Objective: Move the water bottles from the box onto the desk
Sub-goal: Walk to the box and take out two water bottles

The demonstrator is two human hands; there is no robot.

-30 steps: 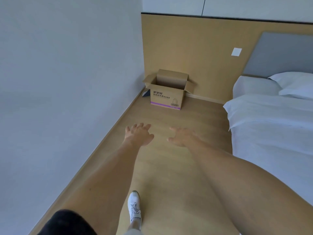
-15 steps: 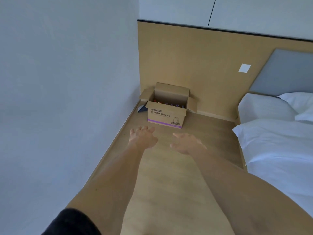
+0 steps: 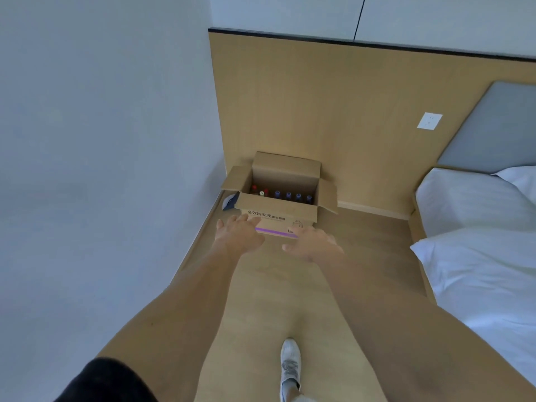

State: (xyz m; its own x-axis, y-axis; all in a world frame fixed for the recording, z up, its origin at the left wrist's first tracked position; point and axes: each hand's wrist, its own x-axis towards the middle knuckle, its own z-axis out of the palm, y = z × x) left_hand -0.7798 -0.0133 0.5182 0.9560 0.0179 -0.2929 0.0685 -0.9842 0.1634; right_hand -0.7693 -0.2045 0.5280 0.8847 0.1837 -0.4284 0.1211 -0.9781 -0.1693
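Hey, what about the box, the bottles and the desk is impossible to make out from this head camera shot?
- Bottles: only the caps show; the box front wall hides their bodies, so the full count is unclear.
- Desk: nowhere in the head view.
- Box print: partly covered by the left hand and right hand.
- Dark object beside the box: mostly hidden by its flap.

Both arms stretched forward, palms down. Left hand (image 3: 239, 235) and right hand (image 3: 314, 247) side by side, fingers relaxed, holding nothing.
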